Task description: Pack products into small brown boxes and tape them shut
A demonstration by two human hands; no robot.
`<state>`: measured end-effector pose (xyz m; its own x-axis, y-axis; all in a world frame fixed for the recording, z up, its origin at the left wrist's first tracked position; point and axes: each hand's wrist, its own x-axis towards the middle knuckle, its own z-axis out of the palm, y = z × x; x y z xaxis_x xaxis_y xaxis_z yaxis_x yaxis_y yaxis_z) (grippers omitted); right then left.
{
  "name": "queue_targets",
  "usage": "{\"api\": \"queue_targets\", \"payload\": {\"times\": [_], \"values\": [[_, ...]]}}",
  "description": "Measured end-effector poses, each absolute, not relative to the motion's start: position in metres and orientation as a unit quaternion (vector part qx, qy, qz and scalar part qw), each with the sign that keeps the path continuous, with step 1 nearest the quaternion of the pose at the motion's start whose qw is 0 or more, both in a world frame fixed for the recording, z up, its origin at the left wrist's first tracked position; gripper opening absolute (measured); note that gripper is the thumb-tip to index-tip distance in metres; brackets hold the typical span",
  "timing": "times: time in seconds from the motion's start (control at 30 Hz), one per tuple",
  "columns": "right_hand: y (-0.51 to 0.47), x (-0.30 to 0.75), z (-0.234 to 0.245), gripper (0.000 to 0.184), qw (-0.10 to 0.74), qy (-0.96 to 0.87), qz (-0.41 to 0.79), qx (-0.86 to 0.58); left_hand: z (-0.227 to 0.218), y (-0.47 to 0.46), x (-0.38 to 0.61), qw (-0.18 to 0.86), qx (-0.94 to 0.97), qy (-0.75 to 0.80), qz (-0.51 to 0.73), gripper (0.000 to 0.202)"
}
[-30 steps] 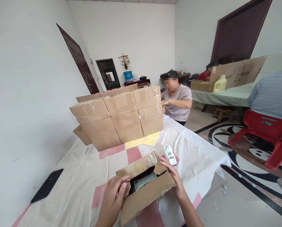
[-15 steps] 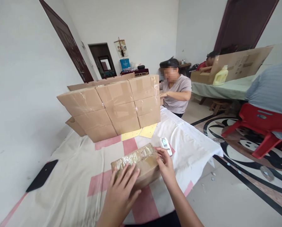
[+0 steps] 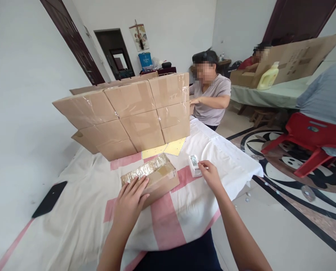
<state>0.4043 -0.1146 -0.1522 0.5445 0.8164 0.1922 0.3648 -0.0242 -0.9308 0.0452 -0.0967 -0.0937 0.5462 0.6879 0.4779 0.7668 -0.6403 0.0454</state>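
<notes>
A small cardboard box [image 3: 156, 175] with its flaps folded down lies on the white and pink tablecloth [image 3: 80, 210] in front of me. My left hand [image 3: 130, 201] lies flat on its near top, fingers stretched out. My right hand [image 3: 210, 174] has reached right to a small white tape dispenser [image 3: 194, 166] and its fingers touch the dispenser's right side; whether they grip it I cannot tell.
A stack of taped cardboard boxes [image 3: 131, 113] stands at the table's far side, with yellow sheets [image 3: 168, 148] at its foot. A black phone [image 3: 50, 198] lies at left. A person [image 3: 210, 98] sits behind the table. A red chair [image 3: 311, 141] stands at right.
The box's flaps went from open to folded shut. My left hand now presses on top, and my right hand left the box and moved right to the tape dispenser.
</notes>
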Motion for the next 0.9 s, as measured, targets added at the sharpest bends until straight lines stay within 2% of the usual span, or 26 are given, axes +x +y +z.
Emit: {"api": "queue_targets", "payload": {"times": [0.1, 0.23, 0.3, 0.43, 0.47, 0.5, 0.57, 0.63, 0.73, 0.9], "values": [[-0.115, 0.401, -0.153, 0.028, 0.522, -0.415, 0.203, -0.717, -0.091, -0.095, 0.041, 0.115, -0.873, -0.398, -0.256, 0.043], [-0.109, 0.406, -0.151, 0.036, 0.49, -0.392, 0.236, -0.742, -0.104, -0.126, 0.05, 0.134, -0.848, -0.283, -0.428, 0.023], [-0.101, 0.41, -0.15, 0.037, 0.478, -0.388, 0.272, -0.739, -0.116, -0.144, 0.073, 0.088, -0.848, -0.224, -0.472, 0.021], [-0.089, 0.416, -0.147, 0.033, 0.451, -0.389, 0.343, -0.726, -0.139, -0.145, 0.158, -0.091, -0.902, -0.215, -0.363, 0.018], [-0.087, 0.417, -0.145, 0.032, 0.445, -0.39, 0.355, -0.724, -0.144, -0.137, 0.182, -0.136, -0.889, -0.24, -0.366, 0.02], [-0.086, 0.418, -0.144, 0.032, 0.439, -0.39, 0.366, -0.722, -0.148, -0.126, 0.205, -0.178, -0.874, -0.269, -0.363, 0.031], [-0.087, 0.419, -0.141, 0.031, 0.429, -0.393, 0.382, -0.718, -0.157, -0.1, 0.246, -0.224, -0.852, -0.308, -0.36, 0.07], [-0.088, 0.419, -0.137, 0.032, 0.422, -0.396, 0.391, -0.715, -0.166, -0.076, 0.273, -0.261, -0.843, -0.313, -0.351, 0.093], [-0.09, 0.419, -0.134, 0.034, 0.415, -0.403, 0.391, -0.716, -0.181, -0.051, 0.29, -0.294, -0.84, -0.289, -0.353, 0.092], [-0.096, 0.415, -0.132, 0.028, 0.397, -0.408, 0.348, -0.745, -0.19, -0.044, 0.29, -0.291, -0.835, -0.294, -0.363, 0.088]]}}
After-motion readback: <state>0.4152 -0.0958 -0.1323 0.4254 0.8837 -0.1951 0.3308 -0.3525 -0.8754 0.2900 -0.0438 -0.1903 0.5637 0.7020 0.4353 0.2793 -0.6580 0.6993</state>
